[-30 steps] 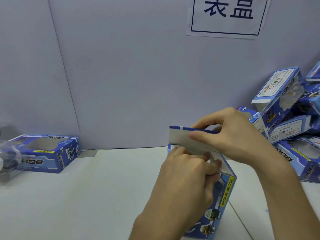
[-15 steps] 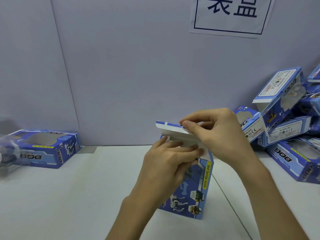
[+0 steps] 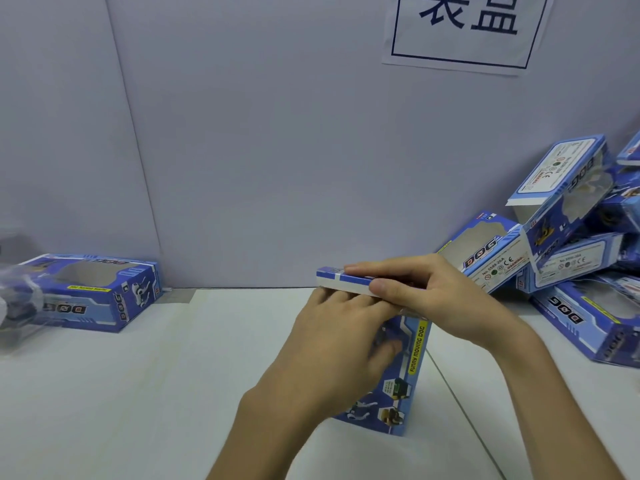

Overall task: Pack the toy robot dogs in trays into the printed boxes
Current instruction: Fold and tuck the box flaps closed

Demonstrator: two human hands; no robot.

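A blue printed box [image 3: 405, 382] stands upright on the white table in the middle of the view. My left hand [image 3: 339, 344] grips its side, fingers up at the top edge and thumb on the printed face. My right hand [image 3: 422, 292] pinches the box's top flap [image 3: 341, 280], thumb on the flap's white front edge and fingers across the top; the flap lies nearly flat over the opening. What is inside the box is hidden.
Another printed box [image 3: 90, 292] with an open window lies at the left by the wall. A clear plastic tray with a toy [image 3: 14, 299] shows blurred at the left edge. Several printed boxes [image 3: 568, 237] are piled at the right. A paper sign [image 3: 467, 29] hangs on the wall.
The box was turned and stood more upright, shifting left. My right hand has pushed the top flap down from raised to nearly flat.
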